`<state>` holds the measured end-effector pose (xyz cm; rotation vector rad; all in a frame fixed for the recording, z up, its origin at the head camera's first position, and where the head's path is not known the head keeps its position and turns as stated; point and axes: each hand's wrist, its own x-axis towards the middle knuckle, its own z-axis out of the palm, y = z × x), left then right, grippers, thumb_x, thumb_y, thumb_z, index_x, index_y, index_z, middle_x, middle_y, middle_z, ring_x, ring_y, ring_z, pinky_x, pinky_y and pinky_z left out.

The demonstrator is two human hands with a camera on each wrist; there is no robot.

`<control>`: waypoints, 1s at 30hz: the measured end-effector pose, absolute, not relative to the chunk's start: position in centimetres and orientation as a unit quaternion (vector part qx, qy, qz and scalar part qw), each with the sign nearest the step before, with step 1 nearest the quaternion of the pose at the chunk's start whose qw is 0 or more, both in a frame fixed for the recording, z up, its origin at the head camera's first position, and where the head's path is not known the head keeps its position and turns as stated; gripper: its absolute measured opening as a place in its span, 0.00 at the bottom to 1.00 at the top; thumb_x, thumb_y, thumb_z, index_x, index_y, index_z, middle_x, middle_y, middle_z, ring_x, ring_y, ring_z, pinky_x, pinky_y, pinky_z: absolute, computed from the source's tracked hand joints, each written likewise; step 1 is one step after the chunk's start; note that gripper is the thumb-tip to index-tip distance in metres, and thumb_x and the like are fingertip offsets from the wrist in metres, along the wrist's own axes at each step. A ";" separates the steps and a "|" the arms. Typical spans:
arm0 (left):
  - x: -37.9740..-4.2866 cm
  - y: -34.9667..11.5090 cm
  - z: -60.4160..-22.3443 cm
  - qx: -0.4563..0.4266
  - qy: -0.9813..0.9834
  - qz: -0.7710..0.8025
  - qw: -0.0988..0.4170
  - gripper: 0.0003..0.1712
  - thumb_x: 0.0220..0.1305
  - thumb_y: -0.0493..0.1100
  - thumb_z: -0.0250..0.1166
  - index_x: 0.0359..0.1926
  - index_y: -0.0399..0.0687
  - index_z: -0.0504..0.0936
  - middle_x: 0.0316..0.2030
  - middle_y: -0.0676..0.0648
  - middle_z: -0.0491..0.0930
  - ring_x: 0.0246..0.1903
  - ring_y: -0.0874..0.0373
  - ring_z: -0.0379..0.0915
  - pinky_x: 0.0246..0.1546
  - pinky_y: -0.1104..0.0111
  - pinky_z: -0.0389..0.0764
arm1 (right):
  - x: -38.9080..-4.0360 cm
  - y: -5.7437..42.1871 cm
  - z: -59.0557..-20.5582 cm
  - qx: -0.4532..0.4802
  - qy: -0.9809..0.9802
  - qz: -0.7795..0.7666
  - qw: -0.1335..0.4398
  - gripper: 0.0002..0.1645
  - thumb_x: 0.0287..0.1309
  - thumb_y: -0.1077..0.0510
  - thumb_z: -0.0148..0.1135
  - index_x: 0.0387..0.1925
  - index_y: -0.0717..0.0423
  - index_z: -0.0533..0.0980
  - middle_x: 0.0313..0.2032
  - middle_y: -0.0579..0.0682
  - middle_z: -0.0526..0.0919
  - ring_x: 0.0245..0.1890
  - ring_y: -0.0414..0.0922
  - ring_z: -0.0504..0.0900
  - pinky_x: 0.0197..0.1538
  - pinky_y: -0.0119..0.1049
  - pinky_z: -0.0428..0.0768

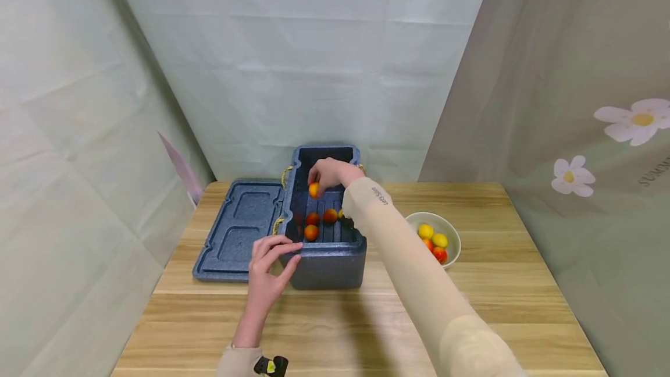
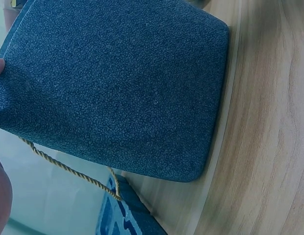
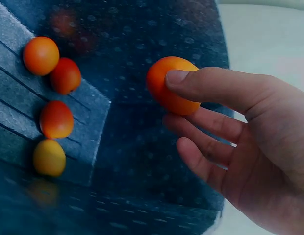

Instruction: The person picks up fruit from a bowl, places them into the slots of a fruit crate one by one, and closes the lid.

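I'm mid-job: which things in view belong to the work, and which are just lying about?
In the job, it seems: right hand, held fruit, box, left hand on it, fruit inside, bowl.

Probably just about: lid beside the box, flowered curtain.

1. On my head feed, light is bright and soft, spread evenly over the pale curtain (image 1: 314, 57); I cannot tell its source.
2. I see a soft-edged shadow (image 1: 361, 324) on the table (image 1: 199, 330), and the box (image 1: 327, 271) is dim inside.
3. Both wrist feeds reach me dimmer, with a bluish cast.
4. On the right wrist, fruit (image 3: 56, 120) is mirrored as blurs in the box's glossy inside.
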<state>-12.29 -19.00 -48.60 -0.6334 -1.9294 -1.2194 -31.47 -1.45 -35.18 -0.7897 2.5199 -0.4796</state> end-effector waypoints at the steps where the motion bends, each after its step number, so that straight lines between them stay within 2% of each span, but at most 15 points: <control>1: -12.3 -19.0 -48.6 -0.247 -0.755 -0.477 0.377 0.19 0.43 0.27 0.75 0.40 0.44 0.89 0.41 0.41 0.81 0.48 0.50 0.69 0.57 0.71 0.62 | -31.4 -1.5 -35.4 -0.286 0.914 -0.174 0.227 0.20 0.57 0.59 0.69 0.53 0.50 0.80 0.50 0.50 0.83 0.45 0.46 0.79 0.55 0.38 0.79; 7: -12.3 -19.1 -48.5 -0.250 -0.753 -0.477 0.378 0.20 0.43 0.27 0.74 0.41 0.43 0.89 0.40 0.41 0.81 0.47 0.49 0.69 0.57 0.71 0.63 | -31.4 -2.0 -36.5 -0.278 0.913 -0.182 0.238 0.20 0.56 0.59 0.71 0.52 0.49 0.80 0.49 0.50 0.82 0.45 0.47 0.78 0.56 0.40 0.79; 17: -12.3 -18.9 -48.7 -0.251 -0.749 -0.477 0.385 0.21 0.38 0.24 0.75 0.39 0.41 0.89 0.39 0.40 0.81 0.46 0.47 0.68 0.57 0.71 0.62 | -30.9 -2.2 -37.0 -0.276 0.915 -0.172 0.238 0.20 0.56 0.60 0.71 0.51 0.49 0.81 0.48 0.50 0.81 0.45 0.47 0.77 0.55 0.40 0.80; 25: -12.4 -18.9 -48.7 -0.251 -0.750 -0.477 0.384 0.22 0.38 0.24 0.75 0.39 0.41 0.89 0.39 0.39 0.81 0.46 0.47 0.69 0.57 0.70 0.62 | -30.8 -2.1 -36.8 -0.267 0.916 -0.164 0.249 0.24 0.57 0.58 0.70 0.56 0.49 0.79 0.56 0.52 0.81 0.48 0.47 0.77 0.58 0.42 0.79; 30: -12.4 -18.8 -48.6 -0.249 -0.750 -0.477 0.384 0.22 0.38 0.23 0.74 0.38 0.41 0.89 0.39 0.39 0.81 0.46 0.47 0.69 0.57 0.71 0.62 | -30.9 -2.1 -36.6 -0.264 0.918 -0.164 0.247 0.25 0.58 0.57 0.70 0.58 0.48 0.79 0.57 0.51 0.81 0.49 0.47 0.78 0.57 0.42 0.80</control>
